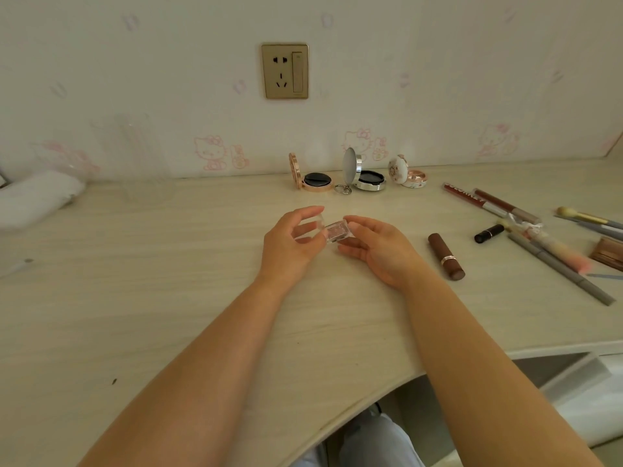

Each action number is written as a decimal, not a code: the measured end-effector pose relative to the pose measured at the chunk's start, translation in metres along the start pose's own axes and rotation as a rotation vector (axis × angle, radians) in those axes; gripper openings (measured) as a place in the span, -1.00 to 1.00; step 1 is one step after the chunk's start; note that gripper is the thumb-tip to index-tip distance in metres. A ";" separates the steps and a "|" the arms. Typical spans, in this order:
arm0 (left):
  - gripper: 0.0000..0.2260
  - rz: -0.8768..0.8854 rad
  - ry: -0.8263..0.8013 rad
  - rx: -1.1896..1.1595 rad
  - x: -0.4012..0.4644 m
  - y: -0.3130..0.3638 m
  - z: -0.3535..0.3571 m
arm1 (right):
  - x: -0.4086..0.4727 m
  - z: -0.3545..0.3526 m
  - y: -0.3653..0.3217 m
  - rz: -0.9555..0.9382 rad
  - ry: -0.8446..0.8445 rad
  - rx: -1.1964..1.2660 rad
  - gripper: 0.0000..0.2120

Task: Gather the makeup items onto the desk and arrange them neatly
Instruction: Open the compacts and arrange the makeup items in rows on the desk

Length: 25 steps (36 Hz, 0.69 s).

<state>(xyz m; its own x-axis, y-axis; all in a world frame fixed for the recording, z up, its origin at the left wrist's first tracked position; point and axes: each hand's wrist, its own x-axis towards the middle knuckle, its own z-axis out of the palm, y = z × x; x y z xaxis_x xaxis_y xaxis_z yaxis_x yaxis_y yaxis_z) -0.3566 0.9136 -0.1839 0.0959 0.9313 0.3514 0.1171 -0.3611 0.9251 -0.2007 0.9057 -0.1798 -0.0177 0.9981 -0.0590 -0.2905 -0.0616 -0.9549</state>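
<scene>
A small clear eyeshadow case (337,231) with a pinkish glitter pan is open above the middle of the desk (168,281). My left hand (290,241) pinches its clear lid; my right hand (377,246) grips its base. Three open compacts stand in a row by the wall: a rose-gold compact (312,178), a silver compact (362,175) with a key ring, and a white floral compact (406,173). A brown lipstick (445,256) lies right of my right hand. A small black lipstick (488,233), lip gloss tubes (488,202), brushes (586,219) and grey pencils (559,267) lie farther right.
A wall socket (285,71) sits above the desk. At the far left lie a white cloth (37,197) and a clear plastic container (135,156). A brown palette (608,252) pokes in at the right edge. The desk's front edge curves in near my knees.
</scene>
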 end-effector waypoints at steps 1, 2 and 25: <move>-0.68 0.002 0.005 -0.001 0.000 -0.001 0.000 | 0.000 0.000 0.000 -0.003 -0.018 -0.023 -0.75; -0.68 0.004 0.010 -0.002 0.000 -0.001 -0.001 | 0.000 -0.001 0.001 -0.007 -0.034 -0.046 -0.75; -0.74 -0.073 -0.010 0.224 0.039 -0.021 -0.007 | 0.046 0.001 -0.006 -0.145 0.041 -1.315 -0.55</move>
<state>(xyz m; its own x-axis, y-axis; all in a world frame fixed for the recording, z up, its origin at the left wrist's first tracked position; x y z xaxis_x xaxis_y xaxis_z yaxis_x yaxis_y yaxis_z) -0.3626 0.9583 -0.1888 0.0891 0.9551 0.2826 0.3401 -0.2958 0.8926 -0.2005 0.9522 -0.1767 -0.0299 0.9963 0.0800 0.8512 0.0673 -0.5205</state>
